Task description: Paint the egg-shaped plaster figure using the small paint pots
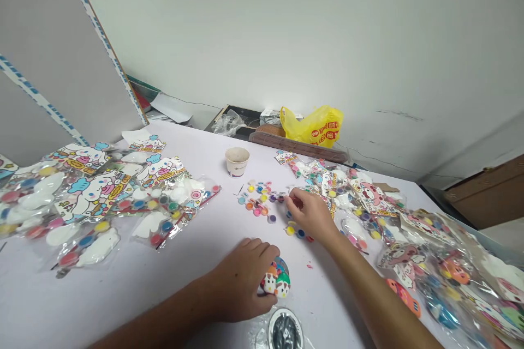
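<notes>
My left hand point(245, 279) is closed around the edge of a painted figure point(277, 279) with small white animal faces in orange and green, part of it hidden by my fingers. Beyond it, my right hand point(310, 212) is curled in a pinch among small round paint pots point(257, 204) of many colours. Dark purple pots point(278, 198) lie right by its fingertips; what the pinch holds, if anything, is hidden. Below my left hand, a round black disc with a white rim point(285, 330) lies in clear plastic.
A paper cup point(237, 162) stands behind the paint pots. Bagged painting kits with white figures point(98, 196) spread over the left, and more kits point(372, 199) cover the right. An orange painted figure point(403, 297) lies there too. A yellow plastic bag point(313, 128) sits by the wall.
</notes>
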Demonstrator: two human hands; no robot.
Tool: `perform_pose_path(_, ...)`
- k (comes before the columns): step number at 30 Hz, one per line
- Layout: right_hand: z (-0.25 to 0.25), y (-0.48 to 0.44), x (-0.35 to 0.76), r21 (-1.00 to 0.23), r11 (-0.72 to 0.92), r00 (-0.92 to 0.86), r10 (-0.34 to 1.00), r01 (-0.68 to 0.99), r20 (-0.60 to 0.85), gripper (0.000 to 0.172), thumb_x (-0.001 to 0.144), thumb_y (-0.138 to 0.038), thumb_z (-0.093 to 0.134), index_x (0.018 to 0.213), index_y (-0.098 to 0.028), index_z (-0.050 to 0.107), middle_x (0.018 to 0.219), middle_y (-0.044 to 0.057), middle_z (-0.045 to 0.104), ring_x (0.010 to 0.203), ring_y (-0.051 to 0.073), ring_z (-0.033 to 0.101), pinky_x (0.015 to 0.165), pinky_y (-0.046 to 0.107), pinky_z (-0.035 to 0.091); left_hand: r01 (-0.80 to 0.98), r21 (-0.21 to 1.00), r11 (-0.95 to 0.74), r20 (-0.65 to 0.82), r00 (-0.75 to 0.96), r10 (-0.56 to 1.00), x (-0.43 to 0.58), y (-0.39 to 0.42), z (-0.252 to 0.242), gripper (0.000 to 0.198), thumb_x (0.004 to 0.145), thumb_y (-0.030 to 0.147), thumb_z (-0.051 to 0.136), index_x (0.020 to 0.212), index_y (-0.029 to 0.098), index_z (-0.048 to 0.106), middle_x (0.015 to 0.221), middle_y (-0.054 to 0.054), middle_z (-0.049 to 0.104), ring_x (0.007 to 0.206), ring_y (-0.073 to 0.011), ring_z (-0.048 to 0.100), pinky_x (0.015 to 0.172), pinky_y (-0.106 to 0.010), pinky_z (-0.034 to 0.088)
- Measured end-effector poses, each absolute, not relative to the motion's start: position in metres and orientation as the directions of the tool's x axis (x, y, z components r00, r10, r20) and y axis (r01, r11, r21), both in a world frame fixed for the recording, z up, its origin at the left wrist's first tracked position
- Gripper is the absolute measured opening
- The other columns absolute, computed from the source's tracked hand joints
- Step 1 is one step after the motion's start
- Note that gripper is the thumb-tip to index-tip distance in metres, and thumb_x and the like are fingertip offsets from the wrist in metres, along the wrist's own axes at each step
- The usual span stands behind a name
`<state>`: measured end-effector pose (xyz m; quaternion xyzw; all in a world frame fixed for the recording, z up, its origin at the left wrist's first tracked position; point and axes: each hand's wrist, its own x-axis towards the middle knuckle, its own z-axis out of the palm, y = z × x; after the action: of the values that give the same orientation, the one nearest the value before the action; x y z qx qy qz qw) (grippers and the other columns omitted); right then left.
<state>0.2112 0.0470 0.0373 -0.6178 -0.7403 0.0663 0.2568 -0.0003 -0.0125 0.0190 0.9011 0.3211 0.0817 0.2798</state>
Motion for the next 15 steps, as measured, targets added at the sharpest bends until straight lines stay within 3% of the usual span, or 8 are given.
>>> perform_pose_path(15,0.033,0.047,0.214,-0.390,0.232,-0.112,0.945,0.891,0.308,0.022,0.094,-0.032,0.048,0.077,-0.022,0.058,0.068,0.001,0.065,0.061,0.018,0.057,0.057,0.026,0.033,0.530,0.566,-0.632,-0.030,0.779,0.626,-0.001,-0.013,0.018,0.036,0.074,0.028,0.067,0.104,0.022,0.048,0.103,-0.004,0.057,0.093,-0.0252,0.051,0.083,-0.037,0.039)
